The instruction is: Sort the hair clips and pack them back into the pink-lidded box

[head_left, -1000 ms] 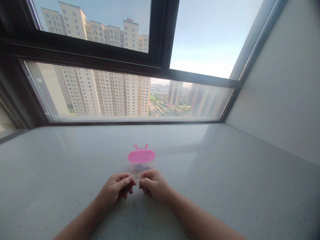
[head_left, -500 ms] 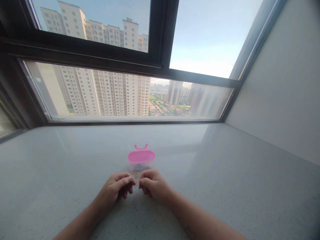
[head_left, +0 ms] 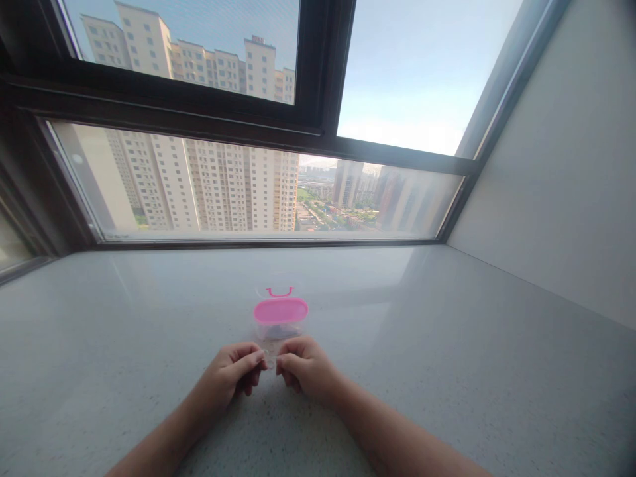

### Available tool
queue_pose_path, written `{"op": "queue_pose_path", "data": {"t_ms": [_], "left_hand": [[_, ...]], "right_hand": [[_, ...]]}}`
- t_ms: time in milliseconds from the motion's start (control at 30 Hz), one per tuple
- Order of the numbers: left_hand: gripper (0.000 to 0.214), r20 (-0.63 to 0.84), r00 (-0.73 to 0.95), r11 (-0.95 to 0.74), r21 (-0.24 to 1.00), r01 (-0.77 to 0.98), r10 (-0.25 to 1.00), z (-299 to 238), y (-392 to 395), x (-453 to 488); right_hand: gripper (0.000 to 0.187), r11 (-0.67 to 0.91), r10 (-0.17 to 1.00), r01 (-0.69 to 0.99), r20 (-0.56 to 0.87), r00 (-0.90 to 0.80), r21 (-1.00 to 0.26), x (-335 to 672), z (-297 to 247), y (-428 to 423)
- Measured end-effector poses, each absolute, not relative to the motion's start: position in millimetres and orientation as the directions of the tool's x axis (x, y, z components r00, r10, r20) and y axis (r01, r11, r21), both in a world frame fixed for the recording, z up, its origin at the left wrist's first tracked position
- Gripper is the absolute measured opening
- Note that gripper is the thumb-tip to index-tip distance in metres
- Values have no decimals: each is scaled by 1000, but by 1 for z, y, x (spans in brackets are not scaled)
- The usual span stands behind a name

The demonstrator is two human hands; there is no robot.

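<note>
My left hand (head_left: 238, 368) is closed in a pinch, thumb against the curled fingers. Facing it across a narrow gap, my right hand (head_left: 305, 368) pinches too. Small, thin, pale loops (head_left: 270, 363) show between the fingertips, and their exact kind is too small to make out. One loop sits at the left thumb tip and another reaches toward the right fingertips. Just beyond both hands stands a clear plastic box (head_left: 263, 330) with a pink oval top (head_left: 281, 310). Dark, indistinct contents show through its wall.
A pink handle (head_left: 281, 292) with a faint clear edge lies behind the box. Everything rests on a pale speckled sill (head_left: 149, 318). A dark window frame (head_left: 248, 245) bounds it at the back, and a white wall (head_left: 556, 199) rises on the right.
My left fingers have drawn in slightly toward the thumb, and the pale loops between the hands show more clearly. My right hand and the box have not visibly moved.
</note>
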State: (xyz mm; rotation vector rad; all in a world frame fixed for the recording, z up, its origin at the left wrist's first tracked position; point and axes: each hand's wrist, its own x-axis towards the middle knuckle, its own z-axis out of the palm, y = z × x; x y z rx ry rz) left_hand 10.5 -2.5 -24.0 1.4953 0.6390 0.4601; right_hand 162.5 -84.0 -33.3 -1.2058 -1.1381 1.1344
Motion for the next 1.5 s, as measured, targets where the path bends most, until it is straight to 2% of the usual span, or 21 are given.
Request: {"op": "queue_pose_path", "data": {"t_ms": [1500], "left_hand": [[26, -127, 752, 11, 987, 157, 647, -20, -3, 10]], "right_hand": [[12, -6, 997, -10, -7, 74, -1000, 163, -35, -85]]}}
